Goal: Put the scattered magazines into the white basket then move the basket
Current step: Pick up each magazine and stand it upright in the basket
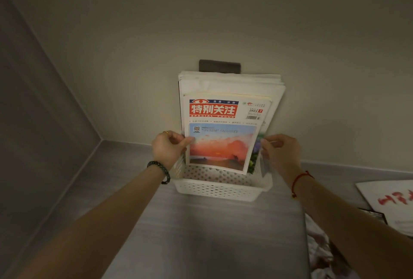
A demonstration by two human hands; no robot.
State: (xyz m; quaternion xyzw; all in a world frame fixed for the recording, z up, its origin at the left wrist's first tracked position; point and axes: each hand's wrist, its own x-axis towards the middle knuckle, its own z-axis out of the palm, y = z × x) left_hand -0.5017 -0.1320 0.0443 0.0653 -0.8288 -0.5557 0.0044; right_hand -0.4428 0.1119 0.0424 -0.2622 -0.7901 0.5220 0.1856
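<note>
fingers of the left hand (166, 148), the one with a ring and a dark bead bracelet, pinch the left edge of the front magazine (220, 134), thumb lying on its sunset cover. that magazine stands upright in the white basket (214, 190) on the grey floor, leaning back on a thicker stack of pale papers (230, 84) that rests against the wall. the right hand (279, 148), red cord at the wrist, is closed at the magazine's right edge; whether it grips the cover or the greenish pages just behind is hard to tell in this dim light. at far right another magazine with red lettering (393, 200) lies flat on the floor, well apart from the basket, so the gathering looks unfinished.

the magazines should be light singly but floppy and glossy, so holding both side edges seems sensible. the loaded basket will likely be top-heavy and its perforated plastic may flex; taking it by both short ends, low at the rim, looks safest.
</note>
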